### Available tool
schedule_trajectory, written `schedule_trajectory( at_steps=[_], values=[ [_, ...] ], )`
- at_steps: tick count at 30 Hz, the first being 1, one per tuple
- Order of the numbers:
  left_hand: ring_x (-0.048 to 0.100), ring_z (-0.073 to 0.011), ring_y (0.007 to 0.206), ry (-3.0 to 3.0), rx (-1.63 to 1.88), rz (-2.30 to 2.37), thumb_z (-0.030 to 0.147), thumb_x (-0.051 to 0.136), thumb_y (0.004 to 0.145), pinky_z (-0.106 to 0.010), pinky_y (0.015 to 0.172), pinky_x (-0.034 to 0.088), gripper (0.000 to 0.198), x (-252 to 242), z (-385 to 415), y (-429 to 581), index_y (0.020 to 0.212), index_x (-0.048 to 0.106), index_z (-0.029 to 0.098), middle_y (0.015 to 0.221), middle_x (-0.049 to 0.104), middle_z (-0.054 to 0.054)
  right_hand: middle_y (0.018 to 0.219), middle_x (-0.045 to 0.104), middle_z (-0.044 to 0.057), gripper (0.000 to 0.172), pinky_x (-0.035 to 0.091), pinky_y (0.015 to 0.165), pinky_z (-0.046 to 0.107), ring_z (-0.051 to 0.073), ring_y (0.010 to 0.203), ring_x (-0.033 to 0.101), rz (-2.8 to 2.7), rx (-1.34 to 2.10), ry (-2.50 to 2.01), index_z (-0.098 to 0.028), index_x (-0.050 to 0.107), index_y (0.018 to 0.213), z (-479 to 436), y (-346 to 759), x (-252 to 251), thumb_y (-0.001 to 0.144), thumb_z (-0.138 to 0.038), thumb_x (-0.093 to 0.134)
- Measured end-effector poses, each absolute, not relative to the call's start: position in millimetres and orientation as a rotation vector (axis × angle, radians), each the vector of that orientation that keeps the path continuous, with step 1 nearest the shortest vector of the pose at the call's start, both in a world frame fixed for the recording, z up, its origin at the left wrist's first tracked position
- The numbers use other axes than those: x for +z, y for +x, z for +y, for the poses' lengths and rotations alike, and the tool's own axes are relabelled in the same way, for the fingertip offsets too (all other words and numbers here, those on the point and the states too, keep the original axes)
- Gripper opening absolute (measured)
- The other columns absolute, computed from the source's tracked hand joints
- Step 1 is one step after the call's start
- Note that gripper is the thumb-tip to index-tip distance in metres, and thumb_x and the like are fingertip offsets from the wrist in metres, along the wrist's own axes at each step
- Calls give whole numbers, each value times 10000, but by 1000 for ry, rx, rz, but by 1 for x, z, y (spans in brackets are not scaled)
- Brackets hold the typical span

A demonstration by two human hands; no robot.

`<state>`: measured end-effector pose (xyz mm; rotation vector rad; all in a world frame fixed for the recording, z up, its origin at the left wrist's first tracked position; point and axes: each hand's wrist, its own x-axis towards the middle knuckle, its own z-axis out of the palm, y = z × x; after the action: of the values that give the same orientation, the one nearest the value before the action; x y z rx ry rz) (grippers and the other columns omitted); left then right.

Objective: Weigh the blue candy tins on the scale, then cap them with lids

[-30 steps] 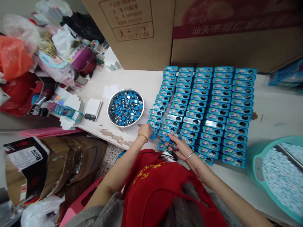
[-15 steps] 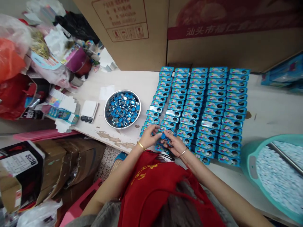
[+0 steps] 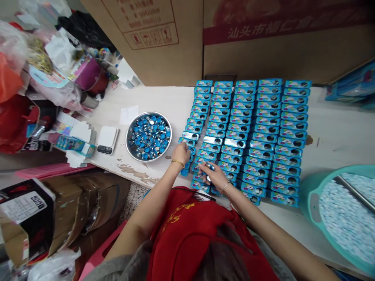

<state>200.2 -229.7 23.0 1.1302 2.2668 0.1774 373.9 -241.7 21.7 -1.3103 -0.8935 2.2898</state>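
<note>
My left hand (image 3: pixel 181 154) is over the lower part of the leftmost column of blue tins, its fingers closed downward; what they hold, if anything, is hidden. Small round metal caps (image 3: pixel 209 166) lie in my right hand (image 3: pixel 215 176), whose fingers curl round them above the second column. Blue tins with dark oval windows (image 3: pixel 263 153) stand in several long columns across the table. Left of them sits a steel bowl (image 3: pixel 127 137) full of blue and silver caps.
A white scale (image 3: pixel 108 137) and cartons lie left of the bowl. At the right is a teal tub (image 3: pixel 315 207) of pale pieces with a metal rod. Large cardboard boxes (image 3: pixel 175 66) stand behind the tins.
My left hand has moved away from my right hand, left and slightly up, to the leftmost column. My right hand keeps its caps. The view has shifted slightly.
</note>
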Motion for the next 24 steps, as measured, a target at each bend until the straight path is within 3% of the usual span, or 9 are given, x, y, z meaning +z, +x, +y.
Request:
schedule_trajectory(
  at_steps=[7, 11, 14, 16, 20, 24],
  values=[
    [611, -274, 976, 1133, -274, 2224, 452, 636, 741, -335, 828, 444, 291, 25, -204, 196, 818, 662, 172, 956, 676, -133, 604, 574, -26, 405, 285, 289, 223, 106, 362, 459, -1168, 2237, -1354, -208, 538, 721, -237, 377, 18, 663, -590, 659],
    [609, -278, 972, 1147, -311, 2218, 464, 659, 721, -333, 820, 445, 329, 33, -200, 194, 845, 667, 159, 963, 672, -142, 499, 453, -51, 396, 293, 337, 243, 104, 355, 398, -1371, 2130, -1337, -211, 509, 654, -233, 374, 22, 692, -590, 618],
    [606, -227, 915, 1228, -209, 2200, 484, 584, 788, -293, 783, 441, 338, 44, -212, 202, 855, 649, 158, 890, 668, -103, 464, 349, -62, 397, 274, 401, 247, 94, 402, 319, -1511, 1980, -1329, -212, 452, 563, -230, 373, 23, 679, -541, 641],
    [592, -168, 798, 1270, 35, 2078, 497, 489, 847, -250, 706, 438, 363, 49, -228, 213, 839, 627, 161, 787, 644, -50, 463, 328, -60, 379, 251, 436, 251, 98, 442, 281, -1576, 1888, -1335, -211, 445, 543, -229, 374, 21, 673, -502, 650],
    [507, -97, 615, 1046, 571, 1643, 521, 560, 777, -205, 576, 410, 378, 45, -264, 233, 772, 565, 142, 655, 555, 17, 479, 355, -50, 300, 263, 478, 251, 114, 494, 310, -1655, 1843, -1304, -209, 466, 555, -230, 378, 16, 680, -428, 629],
    [499, -83, 563, 898, 522, 1594, 444, 583, 767, -205, 550, 421, 313, 40, -286, 234, 750, 538, 135, 606, 524, 29, 501, 438, -38, 258, 301, 461, 235, 114, 481, 386, -1712, 1995, -1173, -198, 517, 573, -240, 380, 15, 674, -406, 632]
  ],
)
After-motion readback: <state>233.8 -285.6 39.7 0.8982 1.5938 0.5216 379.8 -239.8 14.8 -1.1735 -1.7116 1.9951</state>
